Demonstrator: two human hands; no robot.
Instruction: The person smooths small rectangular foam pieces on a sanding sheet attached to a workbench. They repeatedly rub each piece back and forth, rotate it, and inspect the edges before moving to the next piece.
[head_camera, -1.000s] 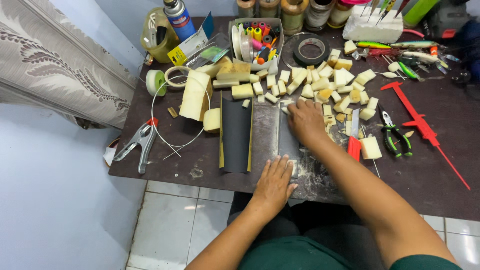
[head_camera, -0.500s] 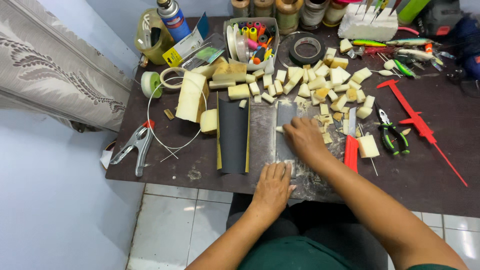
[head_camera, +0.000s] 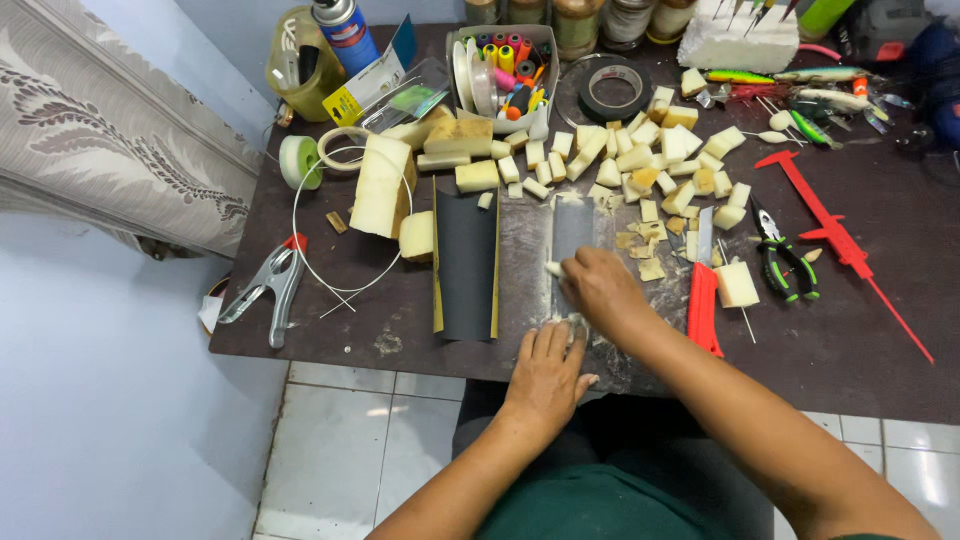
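Observation:
My right hand (head_camera: 598, 287) presses a small pale foam piece (head_camera: 554, 269) against a grey strip of sandpaper (head_camera: 572, 232) lying on the dark table (head_camera: 850, 330). My left hand (head_camera: 547, 372) lies flat on the near end of that strip at the table's front edge, holding it down. A black sandpaper sheet (head_camera: 466, 260) lies just left of the strip. Pale dust covers the table around both hands.
Many cut foam blocks (head_camera: 640, 160) are scattered beyond my hands. A red utility knife (head_camera: 703, 290), green-handled pliers (head_camera: 785, 255) and a red caliper (head_camera: 840, 240) lie to the right. A metal clamp (head_camera: 262, 292), wire loop (head_camera: 310, 230) and tape rolls sit left; a tray of markers (head_camera: 505, 65) stands at the back.
My right hand has slid toward me along the grey strip with the foam piece. The left hand has stayed on the strip's near end.

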